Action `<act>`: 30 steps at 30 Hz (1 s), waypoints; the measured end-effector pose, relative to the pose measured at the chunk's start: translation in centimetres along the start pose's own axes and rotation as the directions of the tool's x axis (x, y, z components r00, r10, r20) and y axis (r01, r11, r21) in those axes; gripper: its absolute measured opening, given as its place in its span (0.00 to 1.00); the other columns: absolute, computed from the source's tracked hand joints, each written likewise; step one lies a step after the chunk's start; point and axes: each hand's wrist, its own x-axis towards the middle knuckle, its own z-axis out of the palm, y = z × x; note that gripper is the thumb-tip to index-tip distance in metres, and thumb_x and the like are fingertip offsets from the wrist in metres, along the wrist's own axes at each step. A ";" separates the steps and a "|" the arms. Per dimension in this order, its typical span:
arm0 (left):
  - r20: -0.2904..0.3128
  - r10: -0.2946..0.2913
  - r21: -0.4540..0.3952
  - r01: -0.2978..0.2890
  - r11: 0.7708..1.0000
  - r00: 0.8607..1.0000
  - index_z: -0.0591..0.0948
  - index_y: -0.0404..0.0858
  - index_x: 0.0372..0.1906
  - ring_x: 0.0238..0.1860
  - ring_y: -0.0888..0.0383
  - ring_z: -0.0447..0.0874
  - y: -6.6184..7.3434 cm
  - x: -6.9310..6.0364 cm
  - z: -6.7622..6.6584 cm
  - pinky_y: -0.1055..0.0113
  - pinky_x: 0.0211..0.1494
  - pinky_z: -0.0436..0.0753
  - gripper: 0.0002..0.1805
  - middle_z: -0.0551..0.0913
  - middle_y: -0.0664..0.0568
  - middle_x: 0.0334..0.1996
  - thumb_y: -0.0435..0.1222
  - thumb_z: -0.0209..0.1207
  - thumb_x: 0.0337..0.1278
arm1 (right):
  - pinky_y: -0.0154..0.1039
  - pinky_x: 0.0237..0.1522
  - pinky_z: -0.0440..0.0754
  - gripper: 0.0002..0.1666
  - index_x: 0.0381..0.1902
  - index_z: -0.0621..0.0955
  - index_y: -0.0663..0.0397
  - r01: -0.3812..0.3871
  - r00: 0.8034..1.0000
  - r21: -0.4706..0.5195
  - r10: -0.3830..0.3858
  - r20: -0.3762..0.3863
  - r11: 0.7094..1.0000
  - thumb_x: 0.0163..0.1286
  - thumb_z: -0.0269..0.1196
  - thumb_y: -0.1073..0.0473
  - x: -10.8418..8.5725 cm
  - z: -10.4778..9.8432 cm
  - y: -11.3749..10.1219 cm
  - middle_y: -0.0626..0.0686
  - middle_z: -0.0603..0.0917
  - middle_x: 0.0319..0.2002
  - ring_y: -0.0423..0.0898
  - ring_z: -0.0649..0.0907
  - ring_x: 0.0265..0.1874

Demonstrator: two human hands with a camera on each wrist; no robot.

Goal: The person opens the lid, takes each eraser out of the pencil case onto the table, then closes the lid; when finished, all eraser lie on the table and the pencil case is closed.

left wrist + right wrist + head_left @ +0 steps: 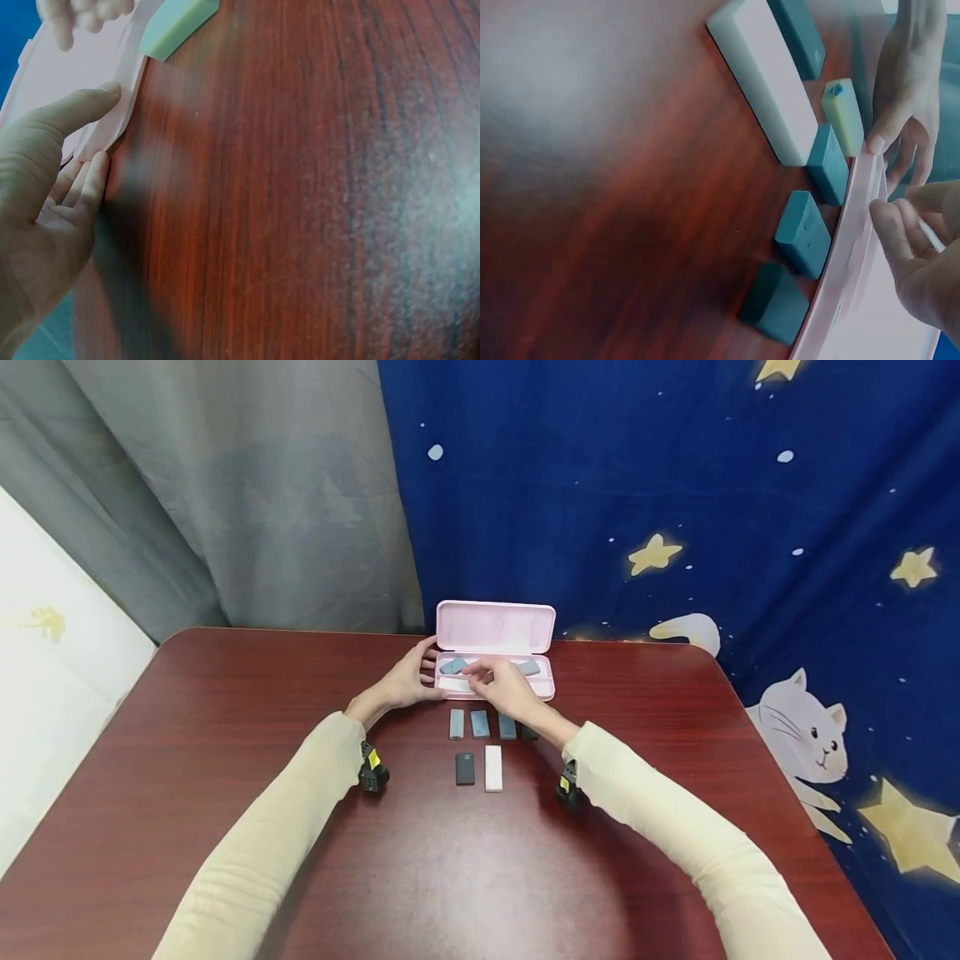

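A pink case [495,625] lies open at the table's back edge, lid raised. Blue blocks [453,667] rest in its rear compartment, a white piece [453,685] in the front one. My left hand [408,678] grips the case's left end, with the thumb [97,101] on the rim and the other fingers along the side. Over the case is my right hand [504,683], fingertips bent together near the blue block at left. In the right wrist view a pale edge shows between the fingers of my right hand [922,240]; whether it is held is unclear.
In front of the case lie a pale blue block [456,724], two blue blocks [480,724] and a dark one [529,732] partly under my right wrist. Nearer stand a black block [465,769] and a long white block [492,768]. Curtains [300,527] hang behind.
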 end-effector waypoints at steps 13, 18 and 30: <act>0.021 0.003 -0.004 -0.003 1.000 1.000 0.45 0.22 0.72 0.61 0.30 0.63 2.7 -1.4 -0.2 0.43 0.60 0.72 0.53 0.59 0.22 0.62 0.18 0.66 0.44 | 0.36 0.43 0.80 0.11 0.43 0.86 0.60 0.065 0.996 -0.286 -0.046 0.074 0.956 0.65 0.61 0.70 2.7 1.9 0.5 0.55 0.85 0.40 0.46 0.82 0.39; 0.016 0.007 0.005 -0.007 1.000 1.000 0.44 0.24 0.72 0.61 0.31 0.63 0.9 -0.6 0.1 0.44 0.60 0.72 0.54 0.59 0.24 0.62 0.19 0.66 0.44 | 0.37 0.45 0.80 0.11 0.43 0.86 0.61 0.062 0.994 -0.348 -0.027 0.105 0.936 0.64 0.62 0.70 2.6 2.0 0.3 0.56 0.83 0.39 0.48 0.81 0.42; -0.007 -0.015 0.049 0.015 0.999 1.000 0.46 0.31 0.75 0.62 0.39 0.65 -1.4 0.2 0.3 0.50 0.61 0.74 0.55 0.61 0.32 0.63 0.21 0.68 0.45 | 0.34 0.43 0.81 0.09 0.40 0.86 0.61 -0.021 0.990 -0.259 0.056 0.128 0.966 0.62 0.64 0.72 3.3 1.8 0.1 0.54 0.86 0.36 0.46 0.83 0.38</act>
